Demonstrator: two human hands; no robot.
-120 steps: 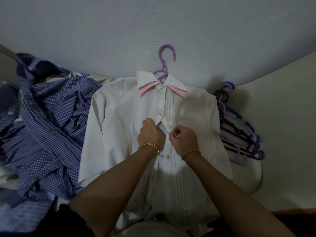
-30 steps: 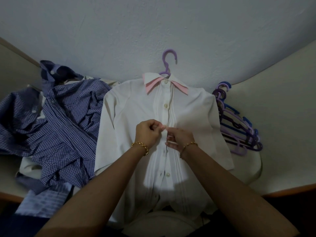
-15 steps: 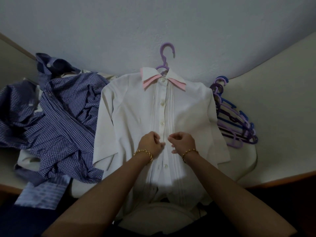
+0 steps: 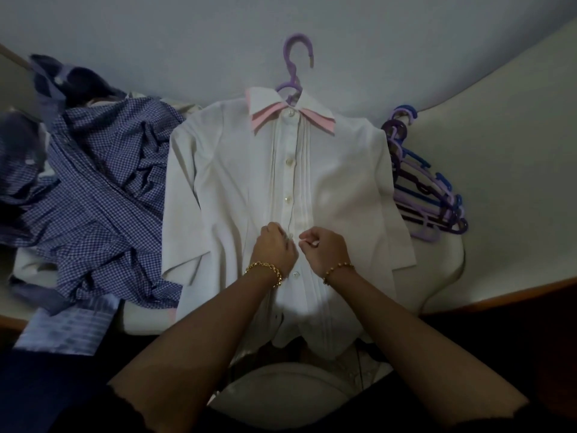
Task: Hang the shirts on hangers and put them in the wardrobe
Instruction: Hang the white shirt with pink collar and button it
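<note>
The pale top (image 4: 515, 214) has a brown edge at the front. A white shirt (image 4: 237, 182) lies flat in the middle, on a purple hanger (image 4: 293, 67) with its hook by the wall (image 4: 187, 42). A heap of blue checked shirts (image 4: 103, 198) lies on its left, touching it. A stack of purple and blue hangers (image 4: 427, 195) lies on its right.

A dim, pale textured wall (image 4: 187, 42) rises behind a cream surface (image 4: 515, 182).
</note>
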